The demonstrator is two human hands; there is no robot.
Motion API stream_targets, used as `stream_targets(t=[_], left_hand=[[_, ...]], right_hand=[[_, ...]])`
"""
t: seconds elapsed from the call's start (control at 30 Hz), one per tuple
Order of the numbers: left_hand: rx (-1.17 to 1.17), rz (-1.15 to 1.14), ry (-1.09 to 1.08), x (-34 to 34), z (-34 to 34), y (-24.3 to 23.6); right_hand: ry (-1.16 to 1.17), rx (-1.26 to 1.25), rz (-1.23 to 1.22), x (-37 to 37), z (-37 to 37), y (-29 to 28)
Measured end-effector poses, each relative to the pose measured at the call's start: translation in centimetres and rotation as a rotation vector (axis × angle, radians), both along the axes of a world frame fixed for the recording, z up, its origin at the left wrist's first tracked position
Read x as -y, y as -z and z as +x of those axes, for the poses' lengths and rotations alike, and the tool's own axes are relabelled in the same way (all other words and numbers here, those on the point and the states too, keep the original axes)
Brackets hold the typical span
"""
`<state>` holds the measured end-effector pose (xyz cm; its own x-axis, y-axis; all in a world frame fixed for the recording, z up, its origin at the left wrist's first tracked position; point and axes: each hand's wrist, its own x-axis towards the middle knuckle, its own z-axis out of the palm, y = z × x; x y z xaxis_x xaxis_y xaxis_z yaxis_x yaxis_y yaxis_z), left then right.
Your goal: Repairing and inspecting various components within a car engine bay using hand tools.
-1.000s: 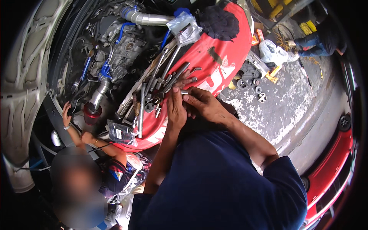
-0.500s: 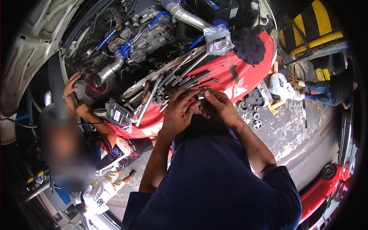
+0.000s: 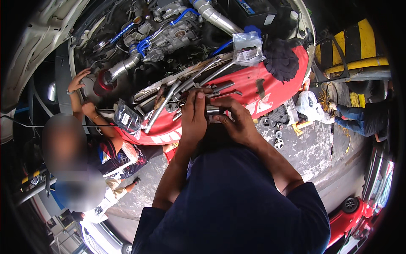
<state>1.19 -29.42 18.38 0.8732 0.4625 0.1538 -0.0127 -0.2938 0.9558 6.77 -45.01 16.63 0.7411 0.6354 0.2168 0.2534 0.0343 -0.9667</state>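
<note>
Close in front of my chest, a short shiny metal cylinder that looks like a socket (image 3: 212,110) lies level between my two hands. My right hand (image 3: 240,123) is closed on it, thumb below and fingers curled over. The fingers of my left hand (image 3: 194,120) are pressed together at its left end, and their grip is partly hidden. Just beyond my hands, long metal tools, including a silver bar (image 3: 163,105) and a wooden-handled tool (image 3: 160,95), lie on a red cover (image 3: 253,76) over the car's front edge.
An open engine bay with an engine (image 3: 167,42) and silver pipe (image 3: 218,19) lies ahead. On the cover are a clear bag (image 3: 248,48) and black cloth (image 3: 281,61). At left, a co-worker's hand (image 3: 79,80) rests by the bay. Loose parts (image 3: 278,143) lie on the floor at right.
My left fingers have drawn together and straightened beside the metal cylinder. My right hand has shifted slightly and curled over it. The view has moved a little; the co-worker's hand stays by the bay.
</note>
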Motion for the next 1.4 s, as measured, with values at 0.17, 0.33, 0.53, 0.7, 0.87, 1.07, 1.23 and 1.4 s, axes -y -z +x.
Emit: stream_targets(t=[0.17, 0.33, 0.53, 0.7, 0.87, 1.07, 1.23, 1.4], left_hand=[[-0.166, -0.338, 0.045, -0.2, -1.7, -0.7], [-0.104, -0.257, 0.056, 0.4, -2.0, -0.5], [-0.059, -0.174, 0.018, 1.5, -1.2, 0.2], [-0.107, -0.431, -0.095, 1.5, -0.8, 1.0], [-0.314, -0.392, -0.190, 0.4, -0.4, 1.8], [-0.377, 0.188, -0.338, -1.0, -3.5, 4.8], [-0.364, 0.032, -0.378, -1.3, -4.5, 5.5], [-0.338, 0.091, -0.381, -2.7, -6.7, 6.6]], right_hand=[[-0.016, 0.063, -0.012, 0.1, 1.7, -1.0], [-0.008, 0.062, -0.065, 0.2, 2.5, -0.7], [-0.038, 0.268, 0.038, 0.5, 3.7, 0.9], [-0.131, 0.286, 0.023, 0.9, 4.2, 2.4], [-0.034, -0.036, -0.061, 3.3, 5.1, 3.8], [0.093, -0.302, -0.065, 5.7, 8.0, 6.5], [0.148, -0.481, -0.045, 5.0, 8.8, 6.2], [0.390, -0.438, 0.018, 7.0, 13.4, 8.2]])
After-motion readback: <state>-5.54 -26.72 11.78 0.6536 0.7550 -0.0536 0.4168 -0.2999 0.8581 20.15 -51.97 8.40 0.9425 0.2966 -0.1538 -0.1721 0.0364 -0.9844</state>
